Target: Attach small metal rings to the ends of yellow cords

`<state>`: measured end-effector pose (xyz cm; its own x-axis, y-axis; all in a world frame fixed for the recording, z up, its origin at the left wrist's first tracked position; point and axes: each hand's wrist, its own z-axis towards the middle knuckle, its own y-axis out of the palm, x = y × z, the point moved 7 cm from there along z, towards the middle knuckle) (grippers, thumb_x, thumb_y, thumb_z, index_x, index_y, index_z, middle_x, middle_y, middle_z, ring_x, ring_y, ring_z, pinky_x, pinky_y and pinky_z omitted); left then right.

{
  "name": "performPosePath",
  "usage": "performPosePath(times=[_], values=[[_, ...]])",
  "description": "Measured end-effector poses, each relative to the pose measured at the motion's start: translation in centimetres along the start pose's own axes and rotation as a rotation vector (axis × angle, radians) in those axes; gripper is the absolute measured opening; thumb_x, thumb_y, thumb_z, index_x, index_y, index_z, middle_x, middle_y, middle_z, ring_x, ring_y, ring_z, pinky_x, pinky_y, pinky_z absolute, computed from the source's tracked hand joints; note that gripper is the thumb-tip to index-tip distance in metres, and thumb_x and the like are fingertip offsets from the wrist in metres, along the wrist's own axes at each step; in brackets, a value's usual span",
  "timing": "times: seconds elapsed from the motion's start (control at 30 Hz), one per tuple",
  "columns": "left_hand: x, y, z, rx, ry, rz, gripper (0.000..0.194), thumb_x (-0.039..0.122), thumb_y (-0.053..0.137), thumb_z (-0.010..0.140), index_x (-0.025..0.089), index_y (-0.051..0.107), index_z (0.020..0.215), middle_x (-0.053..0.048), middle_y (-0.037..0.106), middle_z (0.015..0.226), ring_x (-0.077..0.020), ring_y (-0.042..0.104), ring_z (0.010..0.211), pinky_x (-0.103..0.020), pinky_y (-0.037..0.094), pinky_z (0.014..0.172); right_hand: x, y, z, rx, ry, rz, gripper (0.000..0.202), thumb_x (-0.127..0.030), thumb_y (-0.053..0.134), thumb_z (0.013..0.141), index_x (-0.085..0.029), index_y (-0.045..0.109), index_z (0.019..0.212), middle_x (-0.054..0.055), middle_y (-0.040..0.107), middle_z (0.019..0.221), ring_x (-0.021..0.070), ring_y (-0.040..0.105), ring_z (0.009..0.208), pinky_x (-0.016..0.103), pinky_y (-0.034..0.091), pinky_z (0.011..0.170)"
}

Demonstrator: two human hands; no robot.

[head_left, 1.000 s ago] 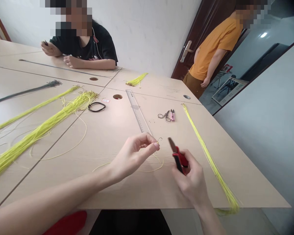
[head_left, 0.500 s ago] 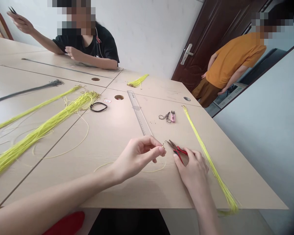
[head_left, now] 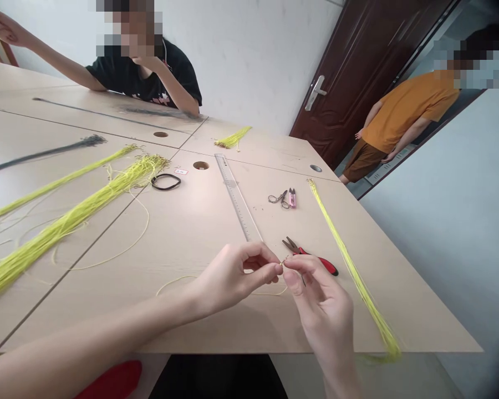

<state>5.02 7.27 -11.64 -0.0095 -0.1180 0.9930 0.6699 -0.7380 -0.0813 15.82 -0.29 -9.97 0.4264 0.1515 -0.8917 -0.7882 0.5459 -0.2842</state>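
Note:
My left hand point(head_left: 249, 271) pinches the end of a thin yellow cord point(head_left: 174, 279) between thumb and forefinger. A small gold-coloured metal hook point(head_left: 285, 259) sticks out at its fingertips. The thumb and forefinger of my right hand point(head_left: 320, 293) close in a pinch at this hook; their exact contact is partly hidden. Just behind the right hand, pliers with red and black handles point(head_left: 326, 265) lie on the table, jaws apart, partly covered by the fingers. The cord loops over the table below my hands.
A clear ruler point(head_left: 237, 202), scissors point(head_left: 279, 198) and pink thread snips point(head_left: 292, 198) lie ahead. Yellow cord bundles lie left point(head_left: 75, 221) and right point(head_left: 345, 249). A black loop point(head_left: 166, 182) is near a table hole point(head_left: 200, 165). One person sits across; another stands by the door point(head_left: 341, 72).
My right hand has let go of the pliers, leaving them on the table, and moved left to the hook at my left fingertips. The seated person has raised one hand to the face.

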Motion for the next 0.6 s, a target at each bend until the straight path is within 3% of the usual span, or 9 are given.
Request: performPosePath(times=[0.3, 0.6], values=[[-0.12, 0.23, -0.03, -0.031, 0.016, 0.078, 0.016, 0.029, 0.055, 0.086, 0.016, 0.063, 0.080, 0.000, 0.063, 0.072, -0.0108, 0.059, 0.070, -0.021, 0.048, 0.066, 0.25, 0.21, 0.38, -0.069, 0.060, 0.060, 0.013, -0.030, 0.061, 0.080, -0.022, 0.063, 0.071, 0.000, 0.059, 0.075, 0.0144, 0.056, 0.076, 0.025, 0.048, 0.069], [-0.60, 0.55, -0.02, -0.065, -0.038, 0.072, 0.019, 0.030, 0.057, 0.084, 0.013, 0.064, 0.080, -0.003, 0.065, 0.076, -0.0133, 0.061, 0.072, -0.024, 0.049, 0.068, -0.45, 0.19, 0.35, -0.231, -0.203, -0.172, 0.008, -0.019, 0.052, 0.086, -0.021, 0.055, 0.079, 0.001, 0.056, 0.081, 0.0138, 0.056, 0.079, 0.026, 0.046, 0.070]])
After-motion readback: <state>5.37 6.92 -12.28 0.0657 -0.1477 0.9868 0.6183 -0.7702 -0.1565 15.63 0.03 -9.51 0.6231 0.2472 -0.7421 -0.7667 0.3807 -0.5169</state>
